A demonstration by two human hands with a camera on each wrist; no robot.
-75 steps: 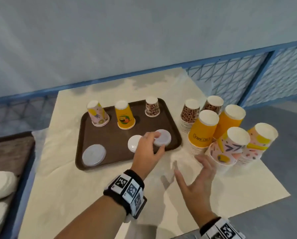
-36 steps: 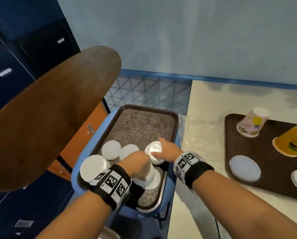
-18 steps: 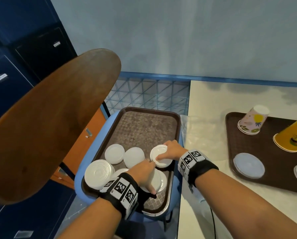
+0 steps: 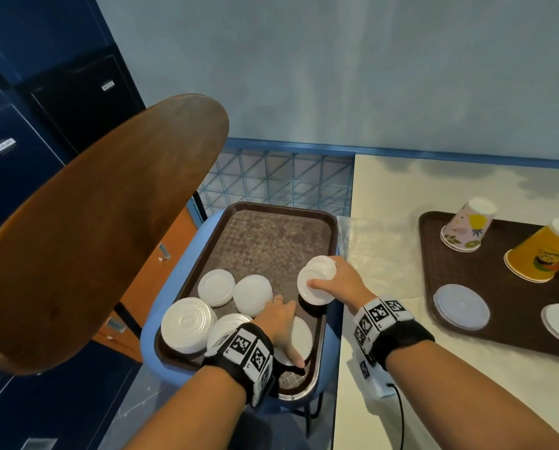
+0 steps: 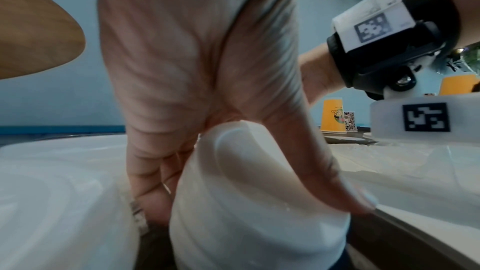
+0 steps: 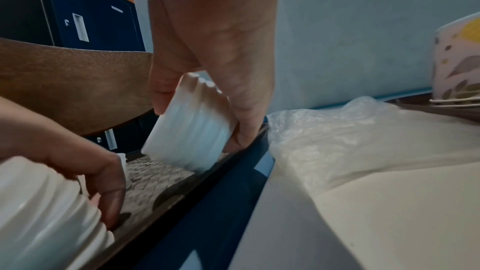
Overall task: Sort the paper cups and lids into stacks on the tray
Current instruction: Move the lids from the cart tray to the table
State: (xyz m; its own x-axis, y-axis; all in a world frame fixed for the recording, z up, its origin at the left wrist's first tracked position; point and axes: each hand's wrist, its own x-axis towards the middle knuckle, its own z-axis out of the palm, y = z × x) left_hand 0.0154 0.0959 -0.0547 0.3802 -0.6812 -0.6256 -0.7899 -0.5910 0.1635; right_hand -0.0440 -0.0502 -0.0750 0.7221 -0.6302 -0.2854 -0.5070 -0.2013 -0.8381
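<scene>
R hand (image 4: 335, 282) grips a tilted stack of small white lids (image 4: 317, 280), thumb one side, fingers the other, lifted off the side tray (image 4: 271, 228) at its right edge. L hand (image 4: 279, 323) curled round a lid stack (image 4: 299, 339) at tray's near right. Other lid stacks (image 4: 187, 324) on near left. Tray on table (image 4: 447, 287), far right, holds upturned pink cup (image 4: 466, 228), yellow cup (image 4: 541, 251), 2 flat lids (image 4: 461, 306).

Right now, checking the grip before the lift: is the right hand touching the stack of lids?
Touching. The right wrist view shows the right hand with thumb and fingers clasped around the tilted stack of lids.
</scene>
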